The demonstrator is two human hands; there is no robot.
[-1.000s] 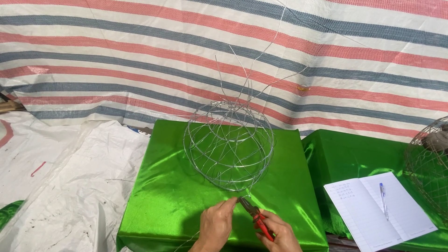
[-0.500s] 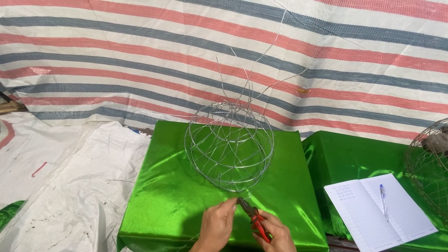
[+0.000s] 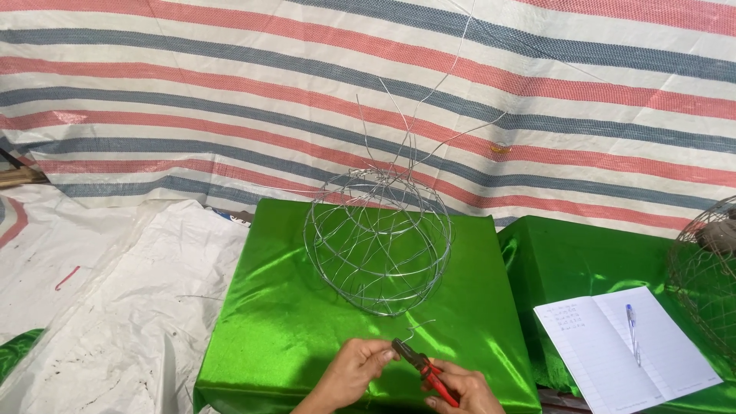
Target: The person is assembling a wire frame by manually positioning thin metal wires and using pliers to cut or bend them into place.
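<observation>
Head view: wire ball [image 3: 377, 241] on green table [image 3: 268, 322], notebook [image 3: 625, 349] rightward.

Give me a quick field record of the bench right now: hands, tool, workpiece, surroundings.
Left hand: left hand pinches a thin wire end at the plier tips
Right hand: right hand grips the red-handled pliers
Workpiece: round wire frame, loose wires sticking up, stands on the green cloth table
Right side: open notebook with a pen
Backdrop: striped tarp
</observation>
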